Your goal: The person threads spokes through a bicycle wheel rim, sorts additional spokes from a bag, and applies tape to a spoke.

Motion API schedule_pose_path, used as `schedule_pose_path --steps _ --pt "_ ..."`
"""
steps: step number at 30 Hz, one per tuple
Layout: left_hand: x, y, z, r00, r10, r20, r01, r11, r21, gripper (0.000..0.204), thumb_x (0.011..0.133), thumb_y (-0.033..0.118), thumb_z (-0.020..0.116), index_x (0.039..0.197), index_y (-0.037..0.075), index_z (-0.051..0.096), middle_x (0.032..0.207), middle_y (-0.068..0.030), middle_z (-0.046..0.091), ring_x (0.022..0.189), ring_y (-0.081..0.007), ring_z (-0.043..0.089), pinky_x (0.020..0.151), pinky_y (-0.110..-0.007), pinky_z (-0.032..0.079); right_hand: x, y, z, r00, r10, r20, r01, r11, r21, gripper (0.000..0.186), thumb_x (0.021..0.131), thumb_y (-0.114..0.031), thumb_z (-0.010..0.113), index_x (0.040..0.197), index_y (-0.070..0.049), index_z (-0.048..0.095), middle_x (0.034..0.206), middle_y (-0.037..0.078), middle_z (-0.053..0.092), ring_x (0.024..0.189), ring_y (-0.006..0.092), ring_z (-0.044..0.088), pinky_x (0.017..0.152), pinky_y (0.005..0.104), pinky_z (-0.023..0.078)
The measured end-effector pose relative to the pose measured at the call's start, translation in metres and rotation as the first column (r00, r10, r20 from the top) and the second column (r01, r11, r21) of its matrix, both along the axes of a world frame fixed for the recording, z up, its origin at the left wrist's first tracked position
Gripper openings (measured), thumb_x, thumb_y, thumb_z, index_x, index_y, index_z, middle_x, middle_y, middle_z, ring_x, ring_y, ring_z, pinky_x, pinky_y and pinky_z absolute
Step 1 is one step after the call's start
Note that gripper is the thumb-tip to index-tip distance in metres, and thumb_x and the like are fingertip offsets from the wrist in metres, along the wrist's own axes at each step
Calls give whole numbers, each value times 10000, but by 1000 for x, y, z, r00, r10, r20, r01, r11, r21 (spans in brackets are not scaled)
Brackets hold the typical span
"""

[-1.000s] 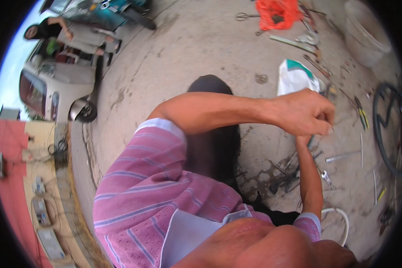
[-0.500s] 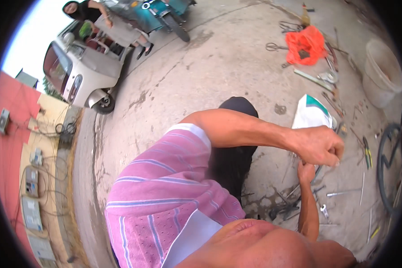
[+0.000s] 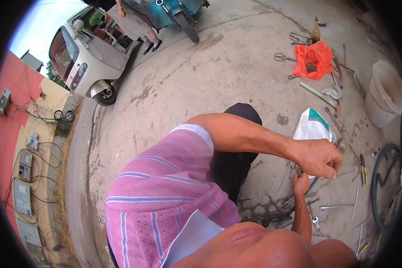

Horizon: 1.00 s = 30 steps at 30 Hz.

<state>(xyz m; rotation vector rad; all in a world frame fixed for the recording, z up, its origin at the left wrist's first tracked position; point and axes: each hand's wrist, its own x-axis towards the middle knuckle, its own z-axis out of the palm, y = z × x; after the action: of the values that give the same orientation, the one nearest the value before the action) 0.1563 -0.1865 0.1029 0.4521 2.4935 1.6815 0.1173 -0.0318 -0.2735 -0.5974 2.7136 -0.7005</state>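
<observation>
My left hand (image 3: 318, 158) hangs over the concrete ground at the end of a bare forearm from a striped pink sleeve. Its fingers are curled closed, and whatever they hold is hidden. Just below it in the picture, my right hand (image 3: 301, 183) is also closed, its grip partly covered by my left hand. A thin dark tube or cable (image 3: 314, 183) curves beside my right hand; I cannot tell whether it is held. Behind my left hand lies a white and green bag (image 3: 309, 127). Thin metal parts (image 3: 293, 168) show under my left wrist.
Pliers (image 3: 364, 172), a T-shaped wrench (image 3: 339, 207), a spanner (image 3: 316, 226) and a black hose (image 3: 376, 196) lie to the right. Farther off are a red plastic bag (image 3: 315, 58) and a pale bucket (image 3: 382, 96). A person (image 3: 131, 22) stands by a white three-wheeler (image 3: 94, 58).
The view has shifted, so the ground objects sit lower and the standing person's head is out of the picture. Both hands stay closed and close together; my right hand appears slightly lower.
</observation>
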Motion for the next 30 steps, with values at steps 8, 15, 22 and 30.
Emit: schedule_pose_path --steps 8,15,22,30 --pt "7 -1 -2 1000 -9 -20 9 1000 -18 245 825 201 682 941 -13 699 805 -140 711 766 -224 702 690 -356 545 -5 7 -35 992 -5 -125 -15 988 -156 347 854 -236 663 1093 15 678 964 292 703 931 467 673 833 548 518" --pt "9 -3 1 1000 -27 10 27 999 -33 248 846 213 699 946 -14 696 819 -132 715 760 -206 688 697 -353 544 -2 -4 -15 992 -2 -124 -17 988 -151 380 910 -304 631 1154 -19 694 998 273 710 929 465 673 808 548 521" --pt "0 -15 -7 938 13 346 -67 987 145 124 961 141 648 993 21 653 731 27 585 625 -52 513 565 -228 407 51 2 -11 969 -56 239 36 996 85 212 893 -261 595 950 -59 618 912 225 713 890 432 695 763 554 543" --pt "-13 22 12 915 -39 402 -42 981 191 142 963 152 684 990 14 660 757 17 609 646 -60 542 588 -238 436 -21 21 23 995 32 96 -30 999 -15 209 874 -226 601 933 -33 654 881 236 711 875 419 697 778 537 542"
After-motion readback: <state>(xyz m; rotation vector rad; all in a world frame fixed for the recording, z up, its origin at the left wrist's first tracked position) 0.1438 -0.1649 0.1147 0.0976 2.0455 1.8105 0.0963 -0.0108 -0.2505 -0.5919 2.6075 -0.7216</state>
